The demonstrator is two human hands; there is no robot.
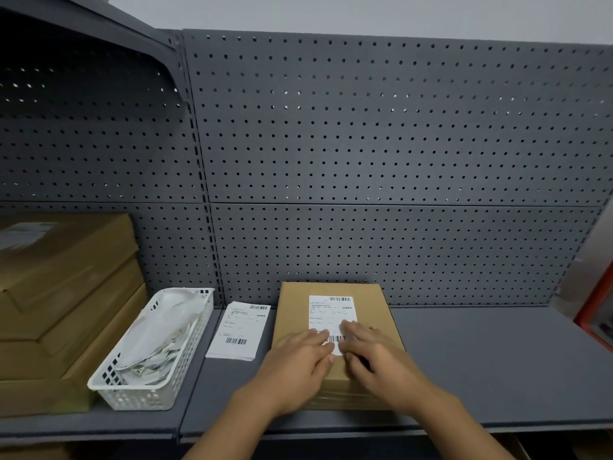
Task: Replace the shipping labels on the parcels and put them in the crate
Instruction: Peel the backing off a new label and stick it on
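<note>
A person is standing at a grey metal shelf (481,360) with a pegboard back, and both hands are lying flat on a brown cardboard parcel (298,313) that is resting on the shelf straight ahead of them. The parcel's long axis is running away from the person toward the pegboard, and the white shipping label (331,310) stuck on its top is lying the same way. The left hand (298,363) is spread open, fingers extended, with the fingertips (323,336) pressing on the label's near left edge. The right hand (374,356) is likewise open and flat, its fingertips on the near right part of the label, over the lower barcode. Neither hand is gripping anything; they seem to be smoothing the label down.

The far half of the label is lying beyond the fingertips, so I would judge that any further smoothing needs to run forward along the label's length. Both hands are about equally near to it.

Just to the left of the parcel, a stack of spare labels (238,330) is lying on the shelf, and beside that a white basket (139,393) holding what look like peeled backings. Further left, more boxes (59,293) are stacked. At the right edge something red is showing, too cut off to identify as the crate.
</note>
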